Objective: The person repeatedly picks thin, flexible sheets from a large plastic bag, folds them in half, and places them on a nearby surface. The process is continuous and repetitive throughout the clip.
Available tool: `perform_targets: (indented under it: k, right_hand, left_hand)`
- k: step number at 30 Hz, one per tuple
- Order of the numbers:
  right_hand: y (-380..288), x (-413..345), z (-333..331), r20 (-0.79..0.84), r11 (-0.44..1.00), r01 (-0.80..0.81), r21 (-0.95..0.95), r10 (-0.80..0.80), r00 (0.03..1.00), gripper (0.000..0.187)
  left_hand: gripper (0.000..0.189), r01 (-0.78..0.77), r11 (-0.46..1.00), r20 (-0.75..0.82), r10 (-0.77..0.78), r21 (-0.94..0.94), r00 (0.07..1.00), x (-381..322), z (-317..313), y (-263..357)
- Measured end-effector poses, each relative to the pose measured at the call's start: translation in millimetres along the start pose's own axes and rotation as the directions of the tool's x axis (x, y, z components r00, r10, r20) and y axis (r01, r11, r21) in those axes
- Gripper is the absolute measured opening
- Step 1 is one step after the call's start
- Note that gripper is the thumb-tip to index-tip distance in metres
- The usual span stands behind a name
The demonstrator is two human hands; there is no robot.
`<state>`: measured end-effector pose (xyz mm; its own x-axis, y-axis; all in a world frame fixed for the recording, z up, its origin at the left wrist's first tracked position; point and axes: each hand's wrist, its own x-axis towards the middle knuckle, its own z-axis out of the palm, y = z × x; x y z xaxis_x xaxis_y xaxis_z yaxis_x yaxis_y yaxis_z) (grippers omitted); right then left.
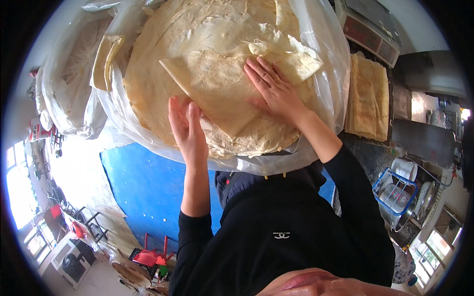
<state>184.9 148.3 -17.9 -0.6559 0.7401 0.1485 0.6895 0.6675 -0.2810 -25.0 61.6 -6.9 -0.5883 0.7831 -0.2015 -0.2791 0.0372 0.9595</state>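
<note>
A large pile of thin, pale yellow sheets (148,85), round and wrinkled, lies before me on a clear plastic sheet (329,63). On top, one sheet is folded into a pointed flap (218,92). My right hand (276,88) rests flat on this flap, fingers extended, with a ring on one finger. At the pile's near left, my left hand (189,129) is raised on edge beside the flap's slanting side, fingers apart from the thumb; whether it touches the sheets is unclear. A folded strip of sheet (105,63) lies on the plastic at the left.
Right of the pile are a stack of folded yellowish sheets (368,98) and a digital scale (370,33). A filled plastic bag (74,81) stands at the left. Blue floor covering (148,185) lies below. A blue wire basket (396,190) is at the far right.
</note>
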Motion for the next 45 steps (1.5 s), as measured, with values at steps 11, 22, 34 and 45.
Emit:
perform_targets:
  k: [11,22,34,45]
  right_hand:
    - [-63.1,-16.0,6.0,-0.052,0.964,0.14,0.227,-0.131,0.99,0.065]
    - [-21.4,-35.6,5.9,0.439,-0.783,0.132,0.608,0.47,0.766,0.051]
    - [-32.7,-45.5,-12.9,0.427,-0.828,0.125,0.547,0.404,0.809,0.051]
    - [-20.7,-63.4,-27.4,0.449,-0.659,0.003,0.752,0.516,0.73,0.043]
  left_hand:
    - [0.035,-0.108,0.963,-0.045,0.1,-0.247,0.994,2.5,12.0,38.8]
    - [0.052,-0.916,-0.071,0.887,0.288,0.395,0.36,84.2,100.8,-12.1]
    - [0.043,0.759,0.563,0.552,-0.538,-0.326,0.637,-28.7,81.7,-18.2]
    - [0.046,0.561,0.804,0.541,-0.388,-0.197,0.746,-46.8,77.9,-20.1]
